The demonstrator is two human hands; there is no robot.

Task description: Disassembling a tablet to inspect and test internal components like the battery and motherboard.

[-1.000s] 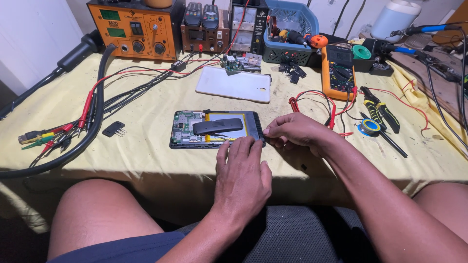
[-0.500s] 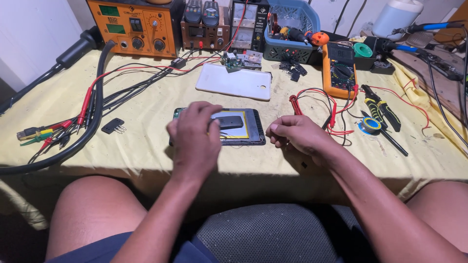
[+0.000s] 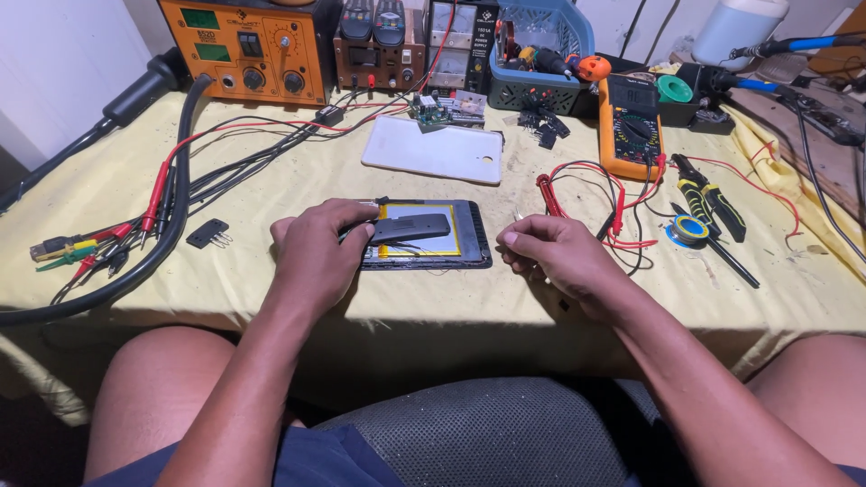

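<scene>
- Resting on the left part of an opened tablet (image 3: 469,236), the left hand (image 3: 317,252) grips the near end of a dark flat tool (image 3: 410,227) between thumb and fingers; the tool lies across the tablet's yellow battery (image 3: 419,245).
- The tablet lies face down, its back removed, on the yellow cloth (image 3: 433,316) that covers the bench, close to the near edge and straight in front of the person's lap.
- Just right of the tablet, the right hand (image 3: 552,257) rests on the cloth with its fingers curled inward; something thin and metallic seems pinched at the fingertips, but it is too small to tell what.
- Behind the tablet, a white back cover (image 3: 433,151) lies flat, apart from it.
- Right of the tablet, beyond the right hand, red test leads (image 3: 577,185) loop across the cloth to an orange multimeter (image 3: 631,135).
- Farther right of the tablet lie green-handled pliers (image 3: 713,198) and a small spool of solder (image 3: 688,230).
- Left of the tablet, a small black clip-like part (image 3: 207,234) sits alone, and past it a thick black hose (image 3: 171,225) curves alongside a bundle of coloured cables (image 3: 81,252).
- Far behind the tablet, at the back of the bench, stand an orange rework station (image 3: 244,50), a bench power supply (image 3: 460,41) and a blue basket (image 3: 541,54) of small parts.
</scene>
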